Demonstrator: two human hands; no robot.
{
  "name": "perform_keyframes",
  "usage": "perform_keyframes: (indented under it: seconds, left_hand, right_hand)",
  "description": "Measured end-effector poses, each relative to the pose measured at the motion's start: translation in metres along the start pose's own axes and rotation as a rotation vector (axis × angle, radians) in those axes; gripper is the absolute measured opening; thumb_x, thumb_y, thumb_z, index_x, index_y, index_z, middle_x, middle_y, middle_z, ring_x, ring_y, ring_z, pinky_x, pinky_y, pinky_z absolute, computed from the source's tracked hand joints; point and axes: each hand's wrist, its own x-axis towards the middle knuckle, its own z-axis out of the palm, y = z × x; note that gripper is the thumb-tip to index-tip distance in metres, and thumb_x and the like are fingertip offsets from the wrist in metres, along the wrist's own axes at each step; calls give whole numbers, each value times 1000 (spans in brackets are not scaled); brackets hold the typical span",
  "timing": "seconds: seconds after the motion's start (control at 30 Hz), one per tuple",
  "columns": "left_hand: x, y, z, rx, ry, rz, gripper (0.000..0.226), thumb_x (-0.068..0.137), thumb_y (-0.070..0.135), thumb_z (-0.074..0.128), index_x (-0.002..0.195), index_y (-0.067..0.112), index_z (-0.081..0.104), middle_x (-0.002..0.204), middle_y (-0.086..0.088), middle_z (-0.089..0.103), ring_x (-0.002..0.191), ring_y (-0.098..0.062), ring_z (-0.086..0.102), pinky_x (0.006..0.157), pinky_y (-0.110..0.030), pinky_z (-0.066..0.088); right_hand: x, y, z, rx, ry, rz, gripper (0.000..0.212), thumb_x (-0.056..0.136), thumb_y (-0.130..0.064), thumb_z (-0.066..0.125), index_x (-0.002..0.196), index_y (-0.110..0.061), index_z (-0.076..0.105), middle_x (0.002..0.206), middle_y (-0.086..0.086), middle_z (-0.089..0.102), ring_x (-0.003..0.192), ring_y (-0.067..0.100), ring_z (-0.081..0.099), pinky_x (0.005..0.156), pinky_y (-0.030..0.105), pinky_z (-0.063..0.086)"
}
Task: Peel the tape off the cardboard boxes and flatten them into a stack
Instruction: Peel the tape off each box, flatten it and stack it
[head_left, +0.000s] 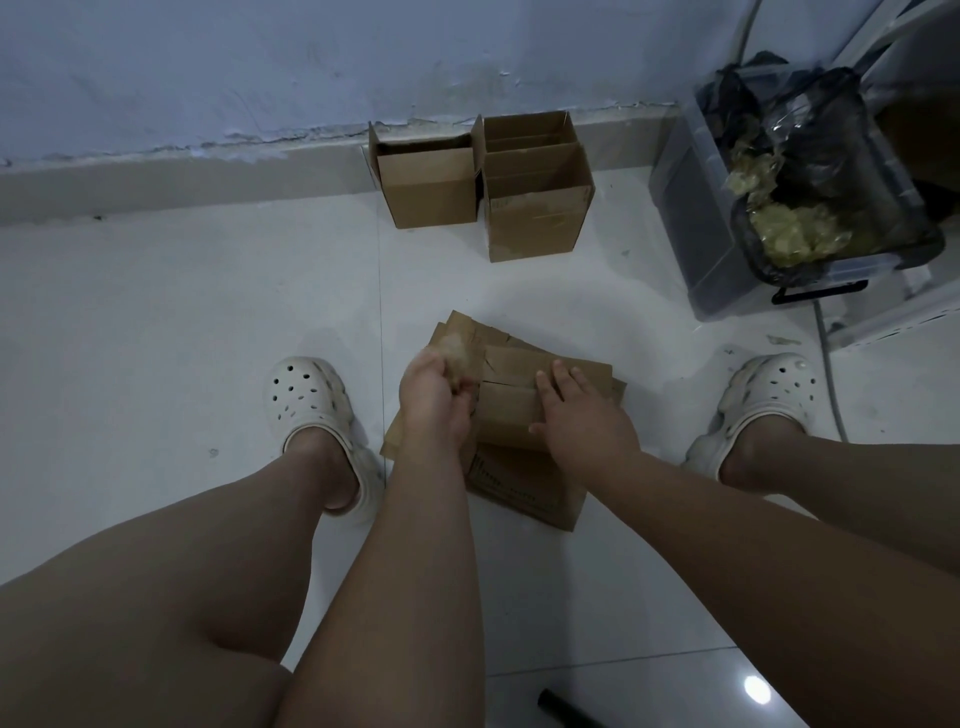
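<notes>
Head view, the only one there is. The flattened box (519, 400) sits in the centre of the frame on top of the stack (524, 493), on the floor (156, 312) between the feet.

The right hand (576, 410) lies flat on the box with its fingers straight, pressing it down. The left hand (431, 395) has its fingers curled round a crumpled wad of tape (457, 356) at the box's left end.

My guess is the cardboard's light and stiffish but wants to spring back along its creases, so a flat palm in the middle beats pinching an edge. The tape looks thin, sticky and prone to tearing, so I'd grab it low, close to the cardboard.

The box's long axis runs roughly left to right across the frame, with loose flaps poking toward the upper left.

Two upright boxes (428, 182) wait by the wall at upper centre, open tops up. The bin (691, 208) at upper right already has tape wads in it.
</notes>
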Motion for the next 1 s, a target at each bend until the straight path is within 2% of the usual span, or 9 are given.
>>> perform_keyframes:
  seconds: [0.1, 0.2, 0.3, 0.4, 0.53, 0.6, 0.7, 0.87, 1.0]
  left_hand:
    - [-7, 1, 11, 280, -96, 137, 18, 94, 2, 50, 85, 9, 64, 69, -2, 54, 54, -7, 50, 56, -19, 47]
    - [-14, -8, 15, 429, -202, 195, 9, 91, 7, 60, 94, 11, 68, 90, -3, 64, 83, -14, 62, 83, -29, 55]
    - [-20, -18, 20, 573, -283, 185, 10, 84, 15, 71, 94, 16, 71, 92, -2, 71, 84, -14, 67, 70, -24, 56]
    - [-22, -28, 23, 553, -338, 99, 15, 82, 21, 72, 95, 16, 71, 95, -6, 72, 88, -24, 67, 62, -30, 54]
    - [-21, -39, 23, 386, -290, 62, 13, 86, 19, 68, 97, 12, 70, 87, -5, 70, 78, -18, 65, 56, -25, 51]
    - [-18, -45, 21, 328, -254, 51, 17, 89, 18, 65, 103, 9, 68, 89, -7, 70, 78, -16, 66, 60, -24, 53]
    - [-16, -54, 19, 465, -304, 70, 20, 92, 16, 59, 109, 10, 67, 103, -10, 70, 95, -22, 67, 79, -31, 56]
    - [-17, -60, 20, 484, -392, 31, 18, 96, 14, 51, 99, 16, 69, 104, -8, 71, 98, -21, 67, 82, -31, 56]
    - [-13, -59, 18, 456, -340, 52, 16, 96, 11, 51, 97, 11, 67, 91, -8, 73, 84, -18, 70, 73, -27, 56]
  right_hand:
    - [-1, -1, -1, 6, 0, 5, 66, 101, -39, 37, 153, -21, 1, 161, 1, -7, 148, 22, -2, 115, 49, 20]
    - [0, -1, -1, 22, 26, -4, 66, 100, -40, 39, 153, -20, 6, 161, 1, -2, 148, 22, 1, 116, 49, 23]
    - [0, 0, -5, 80, 70, -18, 62, 96, -39, 48, 150, -21, 23, 159, 4, 16, 147, 24, 13, 112, 50, 32]
    - [-2, 2, -10, 249, 112, 3, 56, 89, -41, 56, 140, -22, 40, 139, 6, 48, 127, 28, 46, 99, 51, 45]
    - [-6, 1, -5, 537, 185, 72, 64, 85, -46, 60, 141, -23, 39, 135, 2, 53, 123, 25, 51, 101, 49, 43]
    - [-11, 1, 0, 785, 268, 149, 79, 86, -43, 61, 151, -25, 20, 140, -2, 49, 126, 19, 48, 97, 33, 45]
    - [-18, 2, 0, 1125, 359, 211, 90, 88, -33, 65, 152, -32, 3, 138, -9, 49, 113, 2, 47, 69, 4, 34]
    - [-17, 6, -17, 1113, 447, 174, 40, 87, -23, 67, 127, -22, 59, 109, -13, 63, 88, -7, 52, 61, -6, 36]
    - [-14, 11, -27, 1054, 452, 134, 1, 85, -21, 69, 85, -22, 69, 68, -24, 56, 62, -13, 56, 54, -3, 36]
